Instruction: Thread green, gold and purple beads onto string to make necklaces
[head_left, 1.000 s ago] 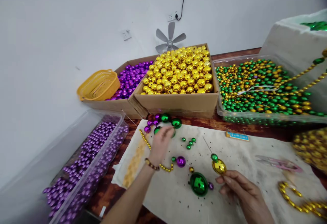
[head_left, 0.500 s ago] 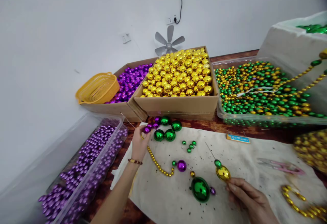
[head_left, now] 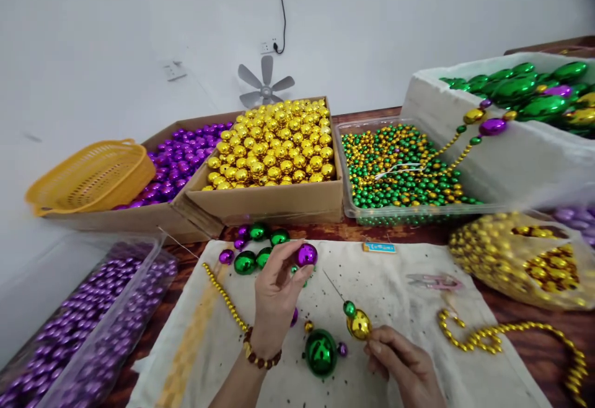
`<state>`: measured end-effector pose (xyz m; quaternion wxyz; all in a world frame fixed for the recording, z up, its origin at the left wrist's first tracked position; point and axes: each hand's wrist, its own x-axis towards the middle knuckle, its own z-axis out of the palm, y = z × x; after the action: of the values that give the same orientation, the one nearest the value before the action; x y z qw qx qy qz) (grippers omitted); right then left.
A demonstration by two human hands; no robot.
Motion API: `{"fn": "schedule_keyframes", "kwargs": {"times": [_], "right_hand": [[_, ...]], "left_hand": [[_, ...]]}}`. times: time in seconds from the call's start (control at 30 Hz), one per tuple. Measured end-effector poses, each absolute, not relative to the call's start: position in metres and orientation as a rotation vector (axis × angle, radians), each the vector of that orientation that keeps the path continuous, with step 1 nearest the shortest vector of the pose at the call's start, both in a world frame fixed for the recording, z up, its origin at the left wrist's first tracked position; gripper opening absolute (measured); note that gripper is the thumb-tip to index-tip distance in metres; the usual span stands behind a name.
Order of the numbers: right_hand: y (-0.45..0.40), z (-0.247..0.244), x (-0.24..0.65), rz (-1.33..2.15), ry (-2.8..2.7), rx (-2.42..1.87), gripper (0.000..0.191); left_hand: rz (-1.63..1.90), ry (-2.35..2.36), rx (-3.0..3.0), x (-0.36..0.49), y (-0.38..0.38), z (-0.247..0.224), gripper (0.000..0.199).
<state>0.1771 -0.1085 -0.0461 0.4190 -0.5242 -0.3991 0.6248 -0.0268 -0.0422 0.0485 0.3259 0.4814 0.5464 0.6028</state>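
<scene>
My left hand [head_left: 275,287], over the middle of the cloth, pinches a shiny purple bead [head_left: 307,254] between thumb and fingers. Lower right, my right hand [head_left: 404,361] grips a gold bead [head_left: 359,325]. A smaller green bead [head_left: 349,309] sits against the gold one, and a thin needle [head_left: 333,285] sticks out beyond it, up and left towards the purple bead. Between my hands lie a large green bead [head_left: 320,353], a small purple bead [head_left: 343,349] and a small gold bead [head_left: 308,326]. A gold bead strand [head_left: 225,296] runs partly behind my left wrist.
Loose green beads [head_left: 245,262] and purple beads lie at the cloth's back edge. Behind stand a box of gold beads [head_left: 274,206] and a clear tub [head_left: 400,212] of green and gold beads. Scissors [head_left: 434,281] and another gold strand [head_left: 483,338] lie right.
My left hand has moved right from the loose purple beads, now holding one near the needle. The gold strand's end has left its fingers. The view has turned right; my right hand keeps its grip.
</scene>
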Motion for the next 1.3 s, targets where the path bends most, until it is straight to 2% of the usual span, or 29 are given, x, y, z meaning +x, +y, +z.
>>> {"fn": "schedule_keyframes", "kwargs": {"times": [0.3, 0.73, 1.03, 1.3], "right_hand": [[-0.113, -0.054, 0.165, 1.543, -0.96, -1.301, 0.033], [-0.111, -0.052, 0.16, 1.552, -0.83, -1.259, 0.029], [-0.107, -0.047, 0.14, 1.704, -0.606, -0.993, 0.02], [-0.103, -0.046, 0.151, 1.633, -0.765, -1.077, 0.02]], "left_hand": [[1.617, 1.285, 0.9, -0.015, -0.029, 0.055, 0.035], [1.503, 1.28, 0.985, -0.002, -0.04, 0.053, 0.033], [1.431, 1.267, 1.105, 0.017, -0.055, 0.05, 0.03], [1.386, 1.185, 0.729, 0.039, -0.055, 0.036, 0.028]]}}
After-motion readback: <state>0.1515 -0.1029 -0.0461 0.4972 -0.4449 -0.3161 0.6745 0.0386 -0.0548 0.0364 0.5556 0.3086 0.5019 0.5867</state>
